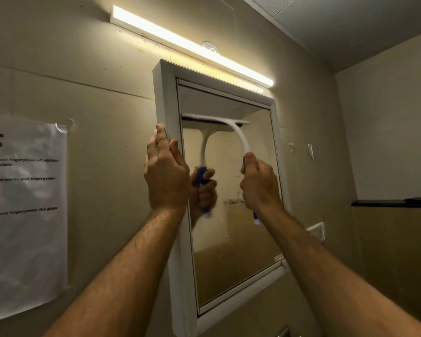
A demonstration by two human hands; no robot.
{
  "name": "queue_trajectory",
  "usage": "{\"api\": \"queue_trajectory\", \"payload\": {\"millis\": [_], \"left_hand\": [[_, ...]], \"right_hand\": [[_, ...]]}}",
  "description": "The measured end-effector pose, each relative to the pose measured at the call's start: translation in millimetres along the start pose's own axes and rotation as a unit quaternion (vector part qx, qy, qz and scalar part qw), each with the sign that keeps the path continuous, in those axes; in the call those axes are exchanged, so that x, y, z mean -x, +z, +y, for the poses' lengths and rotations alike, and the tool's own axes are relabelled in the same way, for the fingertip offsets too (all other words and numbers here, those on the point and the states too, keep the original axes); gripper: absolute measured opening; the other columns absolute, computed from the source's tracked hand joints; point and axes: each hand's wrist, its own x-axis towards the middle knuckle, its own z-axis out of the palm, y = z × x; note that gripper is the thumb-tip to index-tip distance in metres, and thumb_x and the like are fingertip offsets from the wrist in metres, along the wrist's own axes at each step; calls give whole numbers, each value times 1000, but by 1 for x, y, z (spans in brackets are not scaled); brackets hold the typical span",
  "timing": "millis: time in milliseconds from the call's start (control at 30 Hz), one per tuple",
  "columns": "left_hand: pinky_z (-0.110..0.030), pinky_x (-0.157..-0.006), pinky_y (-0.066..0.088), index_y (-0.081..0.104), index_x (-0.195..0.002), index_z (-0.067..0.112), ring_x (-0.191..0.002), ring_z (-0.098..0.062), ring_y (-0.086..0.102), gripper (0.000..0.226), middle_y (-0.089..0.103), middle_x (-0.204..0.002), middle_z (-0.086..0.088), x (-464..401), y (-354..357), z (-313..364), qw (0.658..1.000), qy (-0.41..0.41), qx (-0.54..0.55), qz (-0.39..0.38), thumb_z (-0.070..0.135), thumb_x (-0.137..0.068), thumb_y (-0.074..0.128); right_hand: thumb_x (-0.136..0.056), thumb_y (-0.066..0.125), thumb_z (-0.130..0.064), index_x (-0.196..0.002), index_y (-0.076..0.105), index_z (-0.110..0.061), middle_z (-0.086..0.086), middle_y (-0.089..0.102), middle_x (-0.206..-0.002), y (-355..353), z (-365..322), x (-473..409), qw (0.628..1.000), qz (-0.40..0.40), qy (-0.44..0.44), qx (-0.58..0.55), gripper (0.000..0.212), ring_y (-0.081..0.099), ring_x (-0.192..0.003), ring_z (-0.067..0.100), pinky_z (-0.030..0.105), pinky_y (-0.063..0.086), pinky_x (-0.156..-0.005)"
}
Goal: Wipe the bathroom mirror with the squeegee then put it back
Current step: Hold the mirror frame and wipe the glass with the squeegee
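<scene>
The mirror (238, 239) in its white frame (167, 98) hangs on the beige wall. My right hand (259, 183) grips the blue handle of a white squeegee (238, 135), whose blade lies flat against the upper part of the glass. The handle's lower tip pokes out below my fist. My left hand (167, 171) holds the frame's left edge, fingers wrapped over it. In the glass I see the reflection of the squeegee and of my right hand. Smudges show on the glass at mid-height near the right side.
A lit strip light (192, 47) runs above the mirror. A printed sheet (24, 210) is taped to the wall at left. At right are a wall socket (317, 231), a dark ledge (394, 203) and small hooks (311, 150).
</scene>
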Motion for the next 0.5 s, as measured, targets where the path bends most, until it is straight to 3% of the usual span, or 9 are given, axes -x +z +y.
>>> {"api": "queue_trajectory", "payload": {"millis": [233, 333, 500], "left_hand": [[-48, -103, 48, 30, -150, 13, -131, -29, 48, 50, 41, -150, -13, 0, -1, 0, 1000, -9, -9, -14, 35, -105, 29], [-46, -101, 50, 31, -150, 13, -128, -29, 51, 51, 41, -149, -13, 1, -3, 0, 1000, -6, -7, -14, 35, -105, 29], [-48, -103, 48, 33, -149, 13, -130, -28, 49, 55, 43, -148, -13, 2, -3, -1, 1000, -8, 21, -12, 40, -102, 26]], "right_hand": [[-101, 28, -49, -80, 51, -19, 1, 49, -66, 9, -48, -33, 999, -12, 27, -31, 43, 43, -54, 13, 26, 36, -46], [-100, 28, -49, -82, 52, -19, 1, 46, -65, 7, -40, -22, 999, -24, 32, -28, 42, 41, -53, 12, 24, 34, -43], [-99, 27, -51, -74, 49, -24, 1, 44, -65, -6, 5, 15, 999, -25, 16, 37, 42, 40, -55, 15, 32, 34, -51]]}}
